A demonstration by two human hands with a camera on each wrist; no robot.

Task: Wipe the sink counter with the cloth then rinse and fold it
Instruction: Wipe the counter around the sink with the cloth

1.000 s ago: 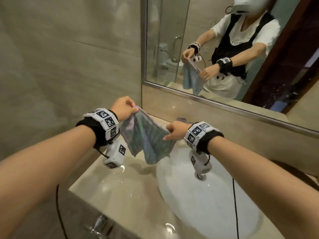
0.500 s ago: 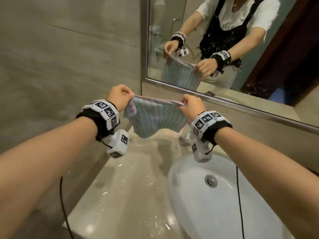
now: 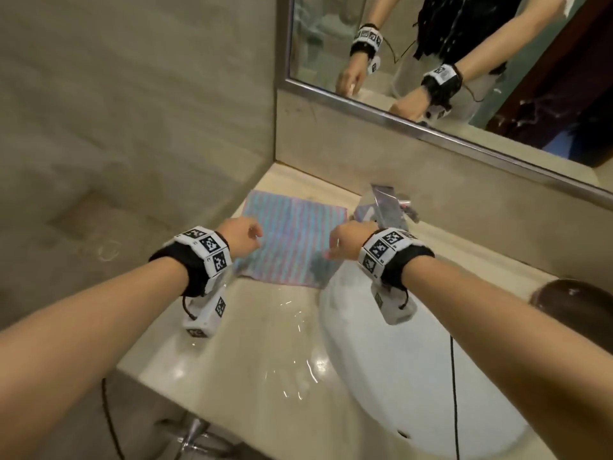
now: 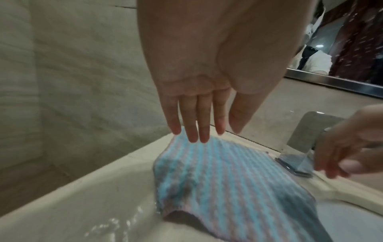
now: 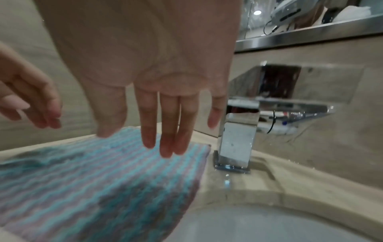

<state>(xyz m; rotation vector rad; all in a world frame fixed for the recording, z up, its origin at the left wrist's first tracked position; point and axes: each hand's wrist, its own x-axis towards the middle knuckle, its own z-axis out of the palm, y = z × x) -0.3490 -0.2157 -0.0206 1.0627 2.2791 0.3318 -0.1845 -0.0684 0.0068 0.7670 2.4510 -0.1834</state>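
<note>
Left hand first: our fingers are straight and loosely spread, pointing down over the cloth, and they hold nothing. From the wrist view the tips hang just above the far-left corner of the cloth; we cannot tell whether they touch it. One band of black-and-white square markers wraps this wrist, and one white camera block hangs under it.

Moving right, we count one cloth, striped blue and pink, lying flat on the beige counter at about 12 o'clock from the left hand and 9 o'clock from the faucet. Its near-right corner is darker and reaches the rim of the sink; in the right wrist view that part of the cloth droops over the rim. Water glints on the counter at 6 o'clock from the cloth.

Our right hand is spread as well, fingers straight and apart, gripping nothing, hovering over the right edge of the cloth. It wears one marker band and one camera block too.

One square chrome faucet stands just beside the cloth's far-right corner. One mirror runs along the wall at 1 o'clock, showing both arms. We can read no brand or writing anywhere; the marker squares carry only patterns.
</note>
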